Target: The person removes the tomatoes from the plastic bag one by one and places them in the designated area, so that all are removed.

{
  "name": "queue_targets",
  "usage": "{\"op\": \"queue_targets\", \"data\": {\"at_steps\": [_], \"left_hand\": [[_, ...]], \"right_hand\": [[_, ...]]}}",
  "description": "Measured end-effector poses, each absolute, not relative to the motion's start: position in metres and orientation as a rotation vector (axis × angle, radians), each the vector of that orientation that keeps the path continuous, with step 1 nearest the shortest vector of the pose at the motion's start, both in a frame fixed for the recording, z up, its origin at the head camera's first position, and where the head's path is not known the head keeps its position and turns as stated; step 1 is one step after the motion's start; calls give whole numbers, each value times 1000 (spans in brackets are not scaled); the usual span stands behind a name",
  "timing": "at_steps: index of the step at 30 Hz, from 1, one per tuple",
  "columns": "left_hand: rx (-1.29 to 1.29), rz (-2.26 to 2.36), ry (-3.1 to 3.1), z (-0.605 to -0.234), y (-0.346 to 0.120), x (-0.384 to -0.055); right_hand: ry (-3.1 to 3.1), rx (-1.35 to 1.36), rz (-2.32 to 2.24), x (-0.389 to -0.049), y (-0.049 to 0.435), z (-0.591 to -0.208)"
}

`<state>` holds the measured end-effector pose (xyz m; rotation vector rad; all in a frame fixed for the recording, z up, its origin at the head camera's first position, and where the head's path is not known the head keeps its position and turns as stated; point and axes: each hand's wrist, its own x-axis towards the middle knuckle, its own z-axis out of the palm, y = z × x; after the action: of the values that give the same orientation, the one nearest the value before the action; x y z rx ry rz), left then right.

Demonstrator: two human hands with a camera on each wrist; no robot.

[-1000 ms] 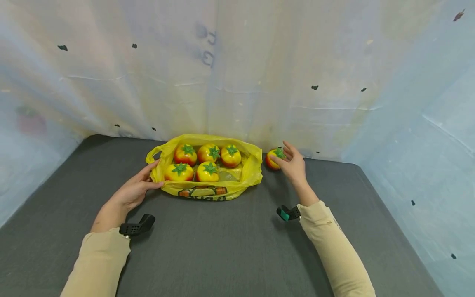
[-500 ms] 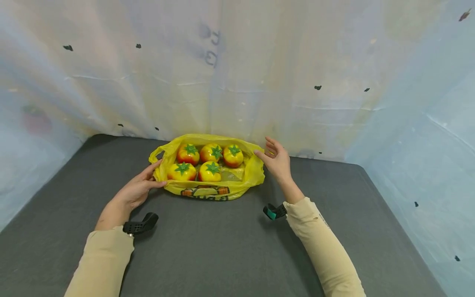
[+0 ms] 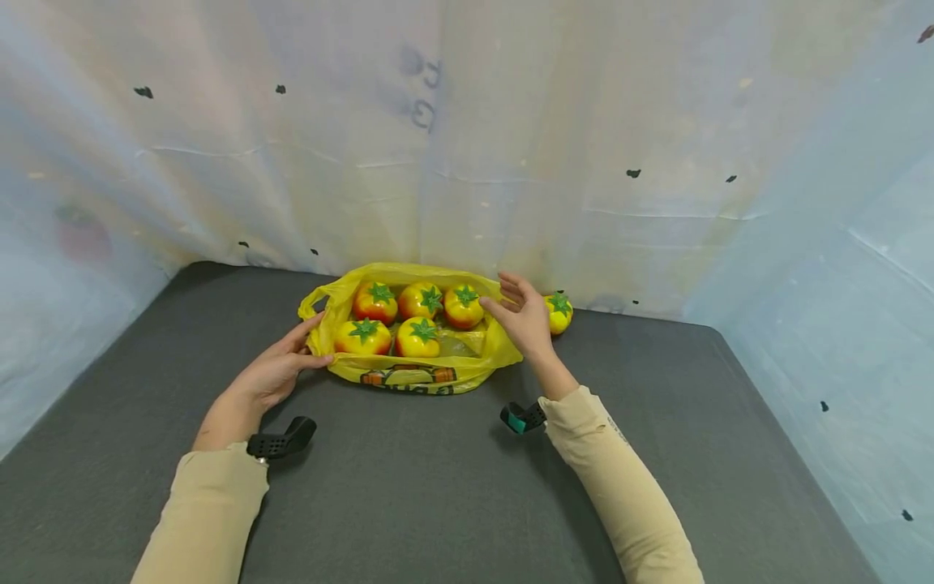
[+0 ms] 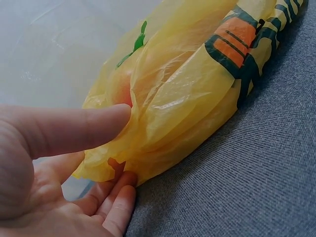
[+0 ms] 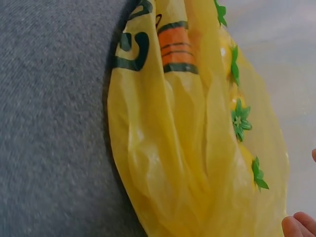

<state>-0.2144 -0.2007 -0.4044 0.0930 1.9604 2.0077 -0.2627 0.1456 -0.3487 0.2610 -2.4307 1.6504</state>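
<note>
Bag [image 3: 480,376]: one, yellow plastic, printed front; mouth spread upward; set at the table's back edge, slightly left of that edge's middle.

Fruits [image 3: 418,341]: five, red-yellow with green leaf caps, inside the bag; three along its far side, two along its near side, lining showing at near right.

Loose fruit [image 3: 559,316]: one, same kind, outside, by the table's back edge near the bag's right end; partly hidden by the right hand.

Left hand [image 3: 272,375]: thumb in front, fingers behind, grasping the bag's left end.

Right hand [image 3: 527,320]: at the bag's right end; fingers extended, released, nothing seen in them; contact with the rim cannot be told. Change: moved leftward from the loose fruit, which stays outside; work in hand apparently now centres on the bag.

Table [image 3: 409,495]: dark grey. Sheeting [image 3: 627,105]: pale, behind the back edge.
</note>
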Motion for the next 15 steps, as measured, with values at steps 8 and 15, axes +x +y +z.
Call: {"op": "queue_targets", "data": {"at_steps": [8, 15], "left_hand": [[84, 2014, 1951, -404, -201, -213], [69, 2014, 1958, -405, -200, -214]], "right_hand": [[-2482, 256, 1623, -266, 136, -358], [-2576, 207, 1584, -270, 129, -366]]}}
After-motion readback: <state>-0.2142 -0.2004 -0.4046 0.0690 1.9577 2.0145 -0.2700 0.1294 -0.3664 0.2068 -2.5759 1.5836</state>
